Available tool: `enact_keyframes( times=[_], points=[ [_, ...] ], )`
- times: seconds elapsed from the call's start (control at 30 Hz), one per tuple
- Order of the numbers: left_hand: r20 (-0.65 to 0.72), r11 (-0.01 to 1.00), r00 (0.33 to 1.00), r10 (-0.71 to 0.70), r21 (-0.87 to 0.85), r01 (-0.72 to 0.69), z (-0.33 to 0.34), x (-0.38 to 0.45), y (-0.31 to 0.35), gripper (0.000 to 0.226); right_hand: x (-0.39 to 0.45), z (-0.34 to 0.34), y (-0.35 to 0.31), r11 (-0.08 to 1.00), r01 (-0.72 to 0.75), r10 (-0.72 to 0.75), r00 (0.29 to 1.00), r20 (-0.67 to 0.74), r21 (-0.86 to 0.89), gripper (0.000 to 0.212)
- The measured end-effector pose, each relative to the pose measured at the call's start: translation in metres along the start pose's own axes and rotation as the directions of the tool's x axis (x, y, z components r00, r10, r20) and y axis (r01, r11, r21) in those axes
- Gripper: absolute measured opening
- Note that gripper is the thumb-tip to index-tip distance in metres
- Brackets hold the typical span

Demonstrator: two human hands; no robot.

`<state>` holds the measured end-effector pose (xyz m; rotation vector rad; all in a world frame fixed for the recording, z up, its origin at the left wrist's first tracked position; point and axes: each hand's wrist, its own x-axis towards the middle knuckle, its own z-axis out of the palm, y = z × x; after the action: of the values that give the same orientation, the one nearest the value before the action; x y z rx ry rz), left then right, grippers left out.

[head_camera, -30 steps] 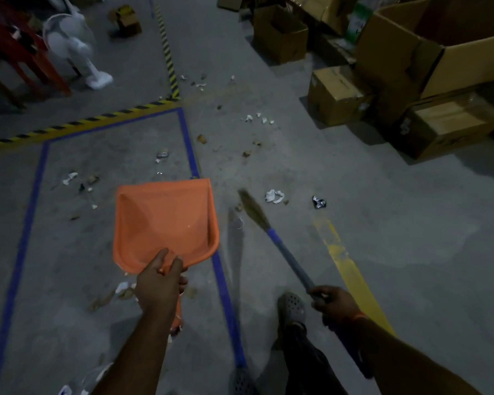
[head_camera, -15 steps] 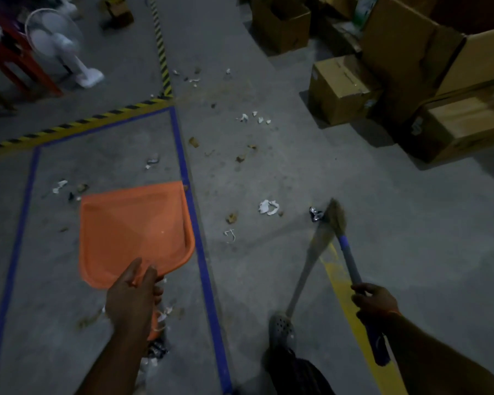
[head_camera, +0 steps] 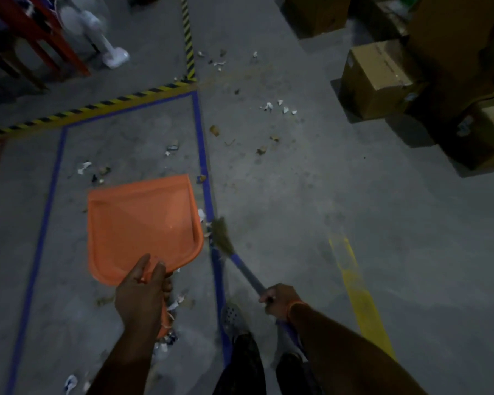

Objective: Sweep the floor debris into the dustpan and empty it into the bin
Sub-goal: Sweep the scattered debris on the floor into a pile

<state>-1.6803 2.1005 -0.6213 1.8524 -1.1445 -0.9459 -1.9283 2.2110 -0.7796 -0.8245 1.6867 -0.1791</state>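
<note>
The left hand is wrapped round the handle of the orange dustpan, thumb and fingers curled over the top of it, while the right hand is clenched on the blue shaft of the broom. The pan sits low over the floor inside the rectangle of blue floor tape, its right rim just beside the tape's right-hand line. The broom's straw head lies on that line, close against the pan's right side, not in front of its open far lip.

There lies the trouble, as I judge it: a stroke from here would push the scraps wedged between bristles and pan wall along the outside of the pan, or under it, instead of in. If the pan's lip is not pressed flat, the fine bits will slide beneath; whether it touches the floor I cannot tell. Debris near the handle, behind the pan, is also likely to be missed or trodden on by the grey shoe close by.

The dustpan looks like thin moulded plastic, wide and shallow with raised side walls, and holds almost nothing yet. White paper scraps and brown bits lie scattered well beyond it towards the cardboard boxes. No bin shows in this view.
</note>
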Motion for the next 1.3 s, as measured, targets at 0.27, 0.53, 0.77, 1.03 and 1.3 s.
enact_keyframes(
  times=[0.27,0.53,0.77,1.03,1.3],
  points=[
    [0.018,0.999,0.999,-0.032,-0.034,0.032,-0.011,0.027,0.015,0.042,0.000,-0.006,-0.011,0.986,0.122,-0.121,0.992,0.022,-0.110,0.030],
    [0.109,0.998,0.994,-0.019,-0.060,0.025,-0.020,0.064,0.043,0.044,-0.016,-0.058,-0.012,0.996,0.037,-0.022,0.981,-0.191,0.076,0.020],
    [0.112,0.999,0.994,-0.016,-0.046,0.021,-0.008,0.118,0.042,0.051,-0.018,-0.103,-0.048,0.952,0.021,0.112,0.905,-0.410,0.306,0.019],
    [0.140,0.998,0.990,-0.005,-0.057,0.013,0.059,0.187,0.070,0.047,0.024,-0.210,-0.077,0.942,0.030,0.158,0.839,-0.520,0.334,0.018],
    [0.058,0.996,0.998,0.037,-0.078,-0.033,0.178,0.265,0.141,0.043,0.152,-0.370,-0.115,0.940,0.008,0.181,0.837,-0.517,0.342,0.020]
  ],
)
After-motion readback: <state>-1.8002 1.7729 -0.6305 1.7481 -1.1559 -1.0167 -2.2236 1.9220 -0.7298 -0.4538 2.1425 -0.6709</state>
